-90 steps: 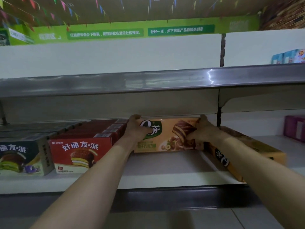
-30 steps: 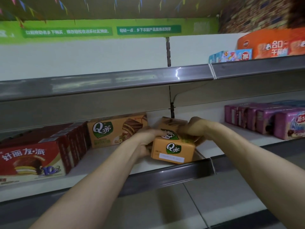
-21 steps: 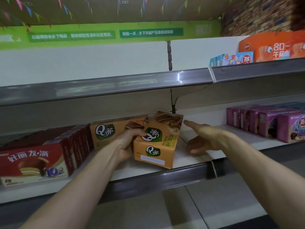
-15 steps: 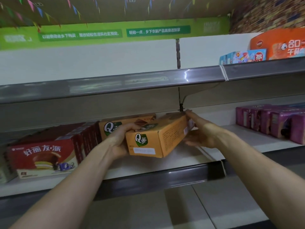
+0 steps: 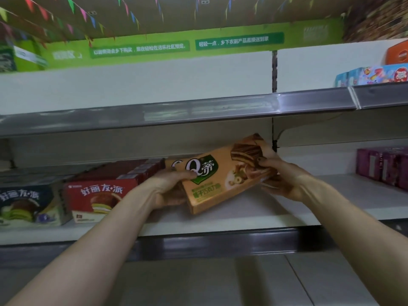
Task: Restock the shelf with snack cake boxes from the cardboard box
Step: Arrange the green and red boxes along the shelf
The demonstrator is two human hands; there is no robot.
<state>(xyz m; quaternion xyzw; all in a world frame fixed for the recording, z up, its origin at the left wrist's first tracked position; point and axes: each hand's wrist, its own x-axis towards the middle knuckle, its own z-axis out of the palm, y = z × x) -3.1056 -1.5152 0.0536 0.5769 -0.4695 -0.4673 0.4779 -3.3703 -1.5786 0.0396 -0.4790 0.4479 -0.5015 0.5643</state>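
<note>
Both hands, left (image 5: 170, 188) and right (image 5: 280, 175), are gripping the orange box (image 5: 223, 175) by its ends, fingers curled round, tilting it above the shelf (image 5: 254, 215) right of red boxes (image 5: 103, 193). It is looking light, stiff, crushable; the ends suit holding.

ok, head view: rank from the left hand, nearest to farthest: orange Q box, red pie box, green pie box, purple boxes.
1. Orange Q box: held in the left hand, tilted, the right hand on its other end.
2. Red pie box: just left of the hand on the shelf.
3. Green pie box: further left.
4. Purple boxes: far right.
</note>
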